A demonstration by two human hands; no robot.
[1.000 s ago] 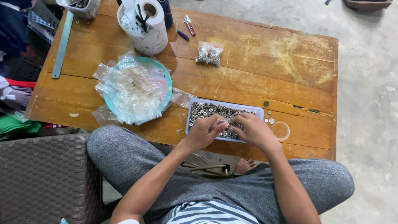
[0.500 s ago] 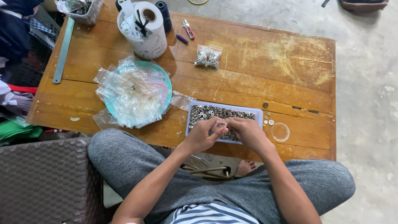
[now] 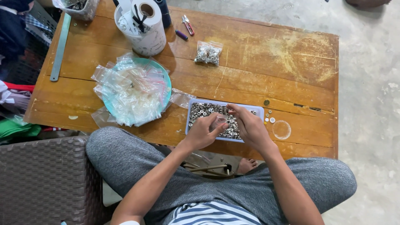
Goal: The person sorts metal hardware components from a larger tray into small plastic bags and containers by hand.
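A shallow pale blue tray (image 3: 258, 110) full of small silver metal rings sits at the near edge of the wooden table (image 3: 266, 71). Both hands hover over it. My left hand (image 3: 204, 131) pinches a small clear plastic bag (image 3: 218, 122) by its edge. My right hand (image 3: 248, 125) holds the other side of the bag, fingers curled at its mouth. Whether rings are inside the bag cannot be told.
A teal plate (image 3: 166, 83) piled with empty clear bags lies left of the tray. A filled bag of rings (image 3: 208, 53), a white cup with a tape roll (image 3: 143, 25), a metal ruler (image 3: 60, 46), loose rings (image 3: 268, 116) and a clear lid (image 3: 281, 129) are also there. A wicker chair (image 3: 41, 179) stands at left.
Both hands have risen slightly from the rings and drawn together around the small clear bag. The view has shifted a little.
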